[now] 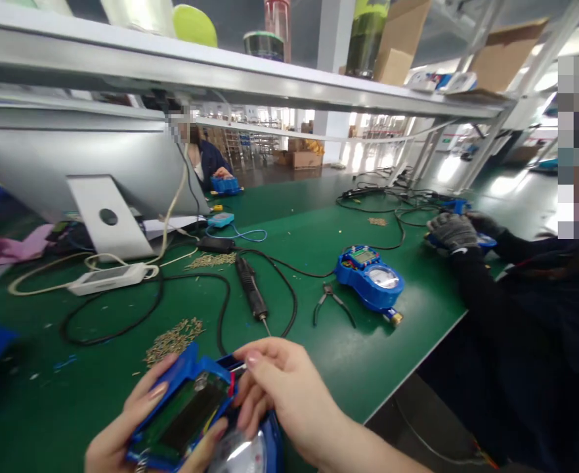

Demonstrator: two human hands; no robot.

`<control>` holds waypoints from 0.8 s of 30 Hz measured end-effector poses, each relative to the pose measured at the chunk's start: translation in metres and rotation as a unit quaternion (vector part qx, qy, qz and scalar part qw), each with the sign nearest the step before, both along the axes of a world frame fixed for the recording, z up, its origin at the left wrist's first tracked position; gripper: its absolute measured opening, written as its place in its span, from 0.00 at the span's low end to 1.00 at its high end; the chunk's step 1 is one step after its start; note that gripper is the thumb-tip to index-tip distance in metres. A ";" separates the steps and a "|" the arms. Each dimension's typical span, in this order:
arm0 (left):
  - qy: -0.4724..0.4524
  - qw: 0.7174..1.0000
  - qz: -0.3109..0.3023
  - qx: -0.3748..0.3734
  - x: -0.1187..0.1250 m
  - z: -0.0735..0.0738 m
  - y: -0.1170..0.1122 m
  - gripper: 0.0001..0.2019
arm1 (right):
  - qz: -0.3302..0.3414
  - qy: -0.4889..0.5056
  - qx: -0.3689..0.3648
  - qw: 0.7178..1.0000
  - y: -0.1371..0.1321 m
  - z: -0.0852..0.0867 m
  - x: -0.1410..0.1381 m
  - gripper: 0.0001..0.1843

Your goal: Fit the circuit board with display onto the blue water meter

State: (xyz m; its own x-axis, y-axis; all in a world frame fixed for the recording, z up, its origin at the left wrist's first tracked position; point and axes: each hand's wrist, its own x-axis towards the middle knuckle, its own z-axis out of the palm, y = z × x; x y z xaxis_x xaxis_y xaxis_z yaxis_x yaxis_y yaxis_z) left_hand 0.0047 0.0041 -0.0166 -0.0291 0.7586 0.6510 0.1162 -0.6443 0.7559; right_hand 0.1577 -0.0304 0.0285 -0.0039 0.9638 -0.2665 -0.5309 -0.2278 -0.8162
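A blue meter housing is held at the bottom edge of the view, tilted, just above the near edge of the green worktop. The left hand is wrapped under and around it, grip closed on the housing's lower left side, thumb laid along the blue rim. A dark green circuit board is seen through its open face. The right hand is set at the housing's upper right corner, fingertips pinched narrow at thin red and white wires; whether the wires are actually clamped cannot be told. A round clear dial face is seen just below the right hand, partly hidden.

Beyond the hands, an electric screwdriver on a black cable is laid on the worktop, tip toward the viewer. A heap of small screws is spread just left of it. Pliers are laid open to the right, near a second blue meter that rests face up. A white power strip is laid at left, below the back of a monitor. At the right edge, a co-worker's gloved hand is rested on another blue unit. Another person is seated far across the worktop.
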 end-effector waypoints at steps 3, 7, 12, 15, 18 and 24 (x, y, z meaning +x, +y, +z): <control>0.035 0.998 -0.017 0.056 -0.009 0.002 0.005 0.31 | -0.086 -0.111 0.029 0.990 -0.015 -0.005 0.003 0.23; 0.038 0.995 -0.059 0.064 -0.006 0.004 0.002 0.35 | -0.073 -0.211 0.125 0.967 -0.028 -0.005 0.002 0.15; 0.049 0.992 -0.070 0.089 -0.005 0.006 0.002 0.39 | -0.039 -0.143 0.078 0.986 -0.021 0.004 -0.002 0.16; 0.066 0.991 -0.059 0.101 -0.008 0.006 0.002 0.38 | 0.044 -0.055 0.044 0.997 -0.016 0.006 0.001 0.26; 0.053 0.992 -0.061 0.095 -0.010 0.003 0.001 0.39 | 0.083 0.010 0.043 0.996 -0.015 0.003 0.004 0.29; -0.005 0.993 -0.101 0.058 -0.012 -0.006 -0.002 0.37 | 0.035 -0.002 0.011 0.999 -0.024 -0.007 0.001 0.31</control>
